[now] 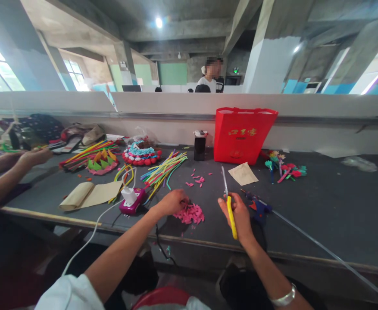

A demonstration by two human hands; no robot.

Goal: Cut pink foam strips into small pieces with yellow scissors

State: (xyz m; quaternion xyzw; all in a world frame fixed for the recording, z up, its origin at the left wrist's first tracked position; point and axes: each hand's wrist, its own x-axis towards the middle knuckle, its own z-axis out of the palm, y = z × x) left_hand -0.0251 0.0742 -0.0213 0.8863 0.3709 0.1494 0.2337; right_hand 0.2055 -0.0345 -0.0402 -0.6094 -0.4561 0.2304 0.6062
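Note:
My left hand (175, 201) reaches down to the far left side of a small heap of pink cut pieces (192, 214). Its fingers are curled together and their tips are partly hidden, so what lies between them does not show. In my right hand (241, 215) is a pair of scissors (230, 217) with yellow handles, blades pointing away from me. More pink scraps (200, 180) lie scattered beyond the heap. Just right of the scissors rests a blue glue gun (259, 206) with a long clear glue stick (318, 242) running out of its back.
Left of the heap are a purple power socket (133, 202), coloured pipe cleaners (166, 170) and a brown paper roll (90, 196). A phone (200, 148), a red bag (242, 135), a brown paper piece (243, 173) and bright flowers (285, 167) stand behind. Another person's hands (30, 157) work at left.

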